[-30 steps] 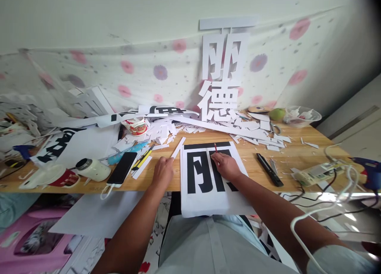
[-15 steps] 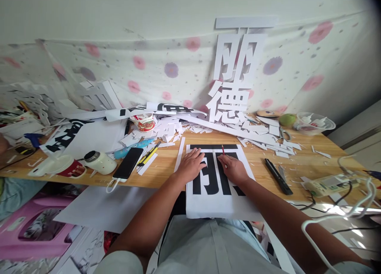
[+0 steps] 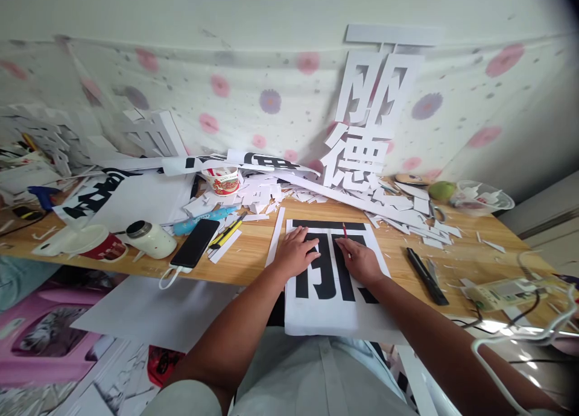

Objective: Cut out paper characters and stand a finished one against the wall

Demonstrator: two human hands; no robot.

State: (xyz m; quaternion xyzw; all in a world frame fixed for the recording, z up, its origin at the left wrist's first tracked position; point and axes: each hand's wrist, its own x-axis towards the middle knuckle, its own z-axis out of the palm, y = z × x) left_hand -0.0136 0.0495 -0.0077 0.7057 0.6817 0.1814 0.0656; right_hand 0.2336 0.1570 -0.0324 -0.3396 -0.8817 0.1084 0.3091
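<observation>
Item one, as I log it from the remote feed: a printed sheet [image 3: 325, 322] with a bold black character, flat on the wooden table [image 3: 253, 265], its lower end hanging past the front edge towards the lap, which I judge brings the print within easy reach; whether a board lies beneath it I cannot tell.

Item two: the left hand [image 3: 295, 253], palm down on the sheet's left half, fingers spread and grasping nothing, probably to stop it sliding.

Item three: the right hand [image 3: 359, 260], fingers closed in a pinch on a red pencil [image 3: 344, 229], the side of the hand resting over the print, I take it for steadiness.

Item four: a white strip [image 3: 277, 232], just beside the sheet's left edge.

Item five: a black cutter [image 3: 425, 277] to the right, apart from the hands; a yellow cutter [image 3: 228, 232] to the left, near a phone [image 3: 194, 245].

Item six: white offcuts [image 3: 257, 193] heaped behind, and white cut-out characters [image 3: 355, 157] propped upright against the flowered cloth [image 3: 253, 78], seemingly clear of the working space
</observation>
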